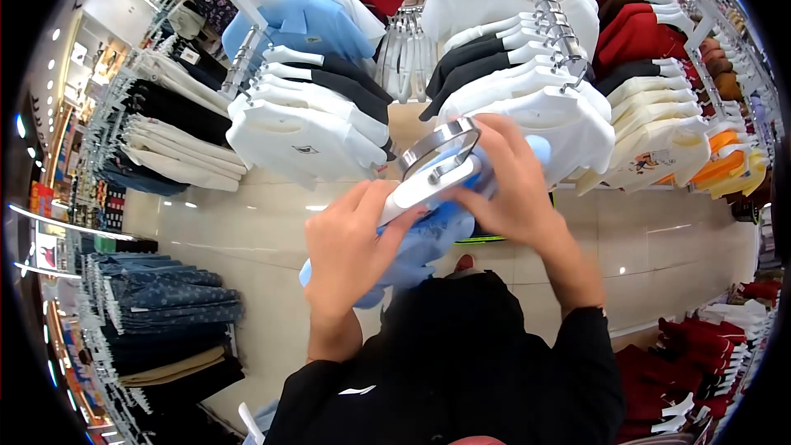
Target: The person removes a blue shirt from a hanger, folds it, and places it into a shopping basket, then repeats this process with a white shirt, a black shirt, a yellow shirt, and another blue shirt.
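Note:
A white clothes hanger [428, 189] with a curved metal hook is held up in front of my chest, close to the camera. A light blue garment [437, 235] hangs around it and below it, partly covered by my hands. My left hand [350, 239] is closed on the hanger's left arm, its thumb lying along the near side. On the other side, my right hand [515, 181] is closed around the hanger's right part and the blue cloth beside the hook. Some of its fingers are hidden or blurred.
White shirts [309, 144] hang on the rack ahead to the left, more white shirts [535, 124] ahead to the right. Folded-looking denim clothes [173, 288] hang at left; dark red garments [676, 363] hang at lower right. A tiled floor [264, 280] lies between.

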A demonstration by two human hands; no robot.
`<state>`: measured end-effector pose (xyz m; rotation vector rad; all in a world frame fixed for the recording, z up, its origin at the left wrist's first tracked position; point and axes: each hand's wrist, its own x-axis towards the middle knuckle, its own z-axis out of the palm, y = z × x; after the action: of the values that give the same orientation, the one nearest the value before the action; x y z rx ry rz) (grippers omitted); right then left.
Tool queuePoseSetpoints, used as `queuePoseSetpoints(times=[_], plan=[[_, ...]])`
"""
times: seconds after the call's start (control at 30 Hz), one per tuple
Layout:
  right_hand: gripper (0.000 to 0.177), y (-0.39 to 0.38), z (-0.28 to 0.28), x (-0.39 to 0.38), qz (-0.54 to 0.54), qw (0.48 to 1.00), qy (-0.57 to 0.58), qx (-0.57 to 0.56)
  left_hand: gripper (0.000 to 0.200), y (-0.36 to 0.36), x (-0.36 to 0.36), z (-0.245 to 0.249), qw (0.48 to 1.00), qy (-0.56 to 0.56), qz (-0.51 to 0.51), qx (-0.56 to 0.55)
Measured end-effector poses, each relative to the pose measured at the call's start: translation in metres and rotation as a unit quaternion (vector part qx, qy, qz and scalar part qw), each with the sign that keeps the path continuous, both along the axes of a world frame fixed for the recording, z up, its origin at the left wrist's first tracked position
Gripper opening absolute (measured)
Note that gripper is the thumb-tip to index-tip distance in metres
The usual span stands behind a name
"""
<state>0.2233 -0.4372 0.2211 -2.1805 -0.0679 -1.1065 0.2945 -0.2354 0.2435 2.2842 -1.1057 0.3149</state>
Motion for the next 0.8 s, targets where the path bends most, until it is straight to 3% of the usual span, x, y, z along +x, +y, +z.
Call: queuePoseSetpoints(times=[0.1,0.2,0.27,0.37,0.53,0.67,0.8], plan=[[0.025,0.022,-0.029,-0.033,-0.029,0.991,-0.118,0.059,0.029,0.003,0.000,-0.009,0.999,-0.017,0.030,-0.007],[0.024,0.040,-0.060,-0.059,0.082,0.979,-0.013,0.187,0.030,0.001,-0.004,-0.009,0.999,0.034,0.032,0.004],[0.025,0.055,-0.070,-0.052,0.055,0.957,0.064,0.279,0.032,-0.002,-0.007,-0.011,0.999,0.032,0.005,0.014],[0.025,0.061,-0.078,-0.055,0.006,0.947,0.101,0.306,0.032,-0.013,-0.014,-0.010,0.998,0.049,-0.044,0.023],[0.022,0.053,-0.095,-0.071,0.046,0.895,0.192,0.401,0.029,-0.023,-0.017,-0.021,0.994,0.048,-0.102,-0.007],[0.020,0.049,-0.103,-0.080,0.121,0.821,0.119,0.545,0.029,-0.039,-0.010,-0.020,0.990,0.035,-0.134,0.020],[0.019,0.041,-0.096,-0.092,0.093,0.828,0.109,0.542,0.028,-0.057,-0.015,-0.021,0.986,0.043,-0.164,0.011]])
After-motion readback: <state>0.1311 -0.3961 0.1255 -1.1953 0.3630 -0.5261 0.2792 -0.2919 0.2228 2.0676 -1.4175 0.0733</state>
